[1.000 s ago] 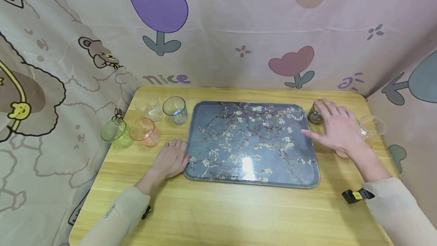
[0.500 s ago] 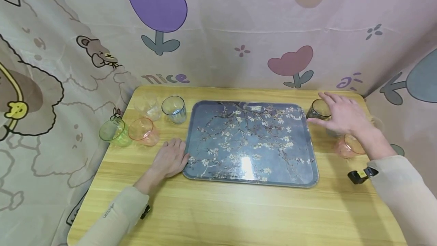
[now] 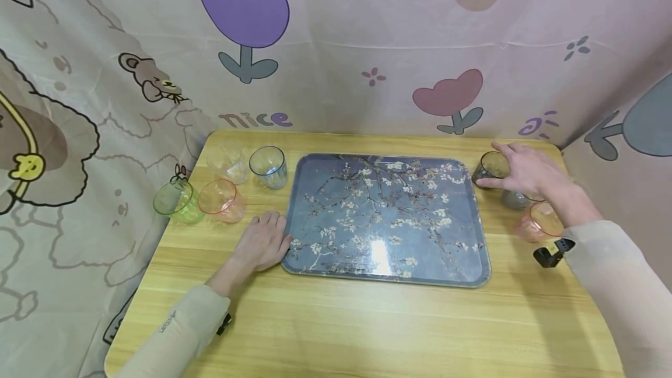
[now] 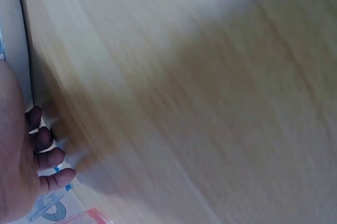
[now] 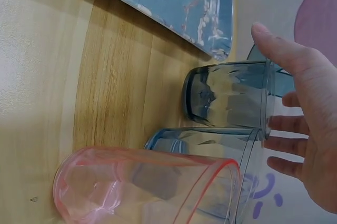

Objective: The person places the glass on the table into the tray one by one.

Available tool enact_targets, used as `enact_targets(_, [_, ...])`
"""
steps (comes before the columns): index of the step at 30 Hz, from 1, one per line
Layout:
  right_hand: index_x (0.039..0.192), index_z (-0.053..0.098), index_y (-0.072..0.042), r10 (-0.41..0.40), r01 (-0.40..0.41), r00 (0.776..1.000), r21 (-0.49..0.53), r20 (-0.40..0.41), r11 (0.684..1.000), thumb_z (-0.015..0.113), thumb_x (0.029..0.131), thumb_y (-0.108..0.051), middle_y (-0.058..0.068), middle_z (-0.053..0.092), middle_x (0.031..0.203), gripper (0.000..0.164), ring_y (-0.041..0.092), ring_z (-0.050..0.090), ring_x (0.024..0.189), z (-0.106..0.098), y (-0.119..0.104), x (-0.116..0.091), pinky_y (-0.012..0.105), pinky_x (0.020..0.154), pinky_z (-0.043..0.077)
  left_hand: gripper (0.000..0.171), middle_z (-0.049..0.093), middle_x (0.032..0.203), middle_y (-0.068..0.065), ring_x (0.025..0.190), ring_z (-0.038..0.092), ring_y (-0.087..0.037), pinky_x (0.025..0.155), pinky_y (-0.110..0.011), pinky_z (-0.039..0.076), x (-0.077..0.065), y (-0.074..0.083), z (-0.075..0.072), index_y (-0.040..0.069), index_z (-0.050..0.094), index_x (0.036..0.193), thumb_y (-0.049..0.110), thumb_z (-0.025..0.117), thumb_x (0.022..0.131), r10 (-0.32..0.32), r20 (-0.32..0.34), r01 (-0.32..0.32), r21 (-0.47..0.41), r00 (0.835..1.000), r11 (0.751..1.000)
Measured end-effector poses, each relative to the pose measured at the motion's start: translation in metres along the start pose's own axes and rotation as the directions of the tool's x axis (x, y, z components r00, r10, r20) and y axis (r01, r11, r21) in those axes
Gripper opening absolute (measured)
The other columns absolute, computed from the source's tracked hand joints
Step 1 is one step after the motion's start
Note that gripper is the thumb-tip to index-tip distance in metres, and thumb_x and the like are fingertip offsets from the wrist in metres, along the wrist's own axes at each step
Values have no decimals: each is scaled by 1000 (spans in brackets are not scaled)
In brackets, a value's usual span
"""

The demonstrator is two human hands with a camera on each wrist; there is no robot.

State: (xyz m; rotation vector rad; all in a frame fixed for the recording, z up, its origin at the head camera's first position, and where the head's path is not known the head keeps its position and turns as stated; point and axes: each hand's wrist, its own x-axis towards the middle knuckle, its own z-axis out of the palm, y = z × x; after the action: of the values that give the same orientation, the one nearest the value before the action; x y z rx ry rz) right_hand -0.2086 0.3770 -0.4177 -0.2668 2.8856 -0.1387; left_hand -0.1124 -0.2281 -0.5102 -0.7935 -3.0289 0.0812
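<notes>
In the head view my right hand [image 3: 530, 172] is at a dark grey glass [image 3: 485, 177], its thumb across the near side of the rim and its fingers beyond. From the right wrist, the same dark glass [image 5: 224, 97] stands upright between the spread thumb and bent fingers, with fingertips right at the rim. Close by are a bluish glass [image 3: 513, 199] and a pink glass [image 3: 531, 227], partly behind the wrist. My left hand [image 3: 262, 242] rests on the table, its thumb at the left edge of a blue floral tray [image 3: 336, 252].
Left of the tray stand a blue-rimmed glass [image 3: 273, 177], a clear glass [image 3: 233, 169], a pink-red glass [image 3: 231, 209] and a green glass [image 3: 186, 209]. A patterned curtain [image 3: 336, 57] hangs behind the wooden table [image 3: 336, 331].
My right hand has shifted back and a little right, uncovering the pink glass, and its thumb has come down to the dark glass's rim. The left hand stays still.
</notes>
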Motion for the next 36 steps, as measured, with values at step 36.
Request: enact_targets(36, [137,54,3,-26,30,994,29,-110,999,75,83,-73,27,71,117,96,42,71,96,11,11,6,54,73,58,33,58,96,-15,90,57,-32,78,-48,50,0,-1,2,2,54,106,34,56,101,6,-22,-7,-6,1000,1000])
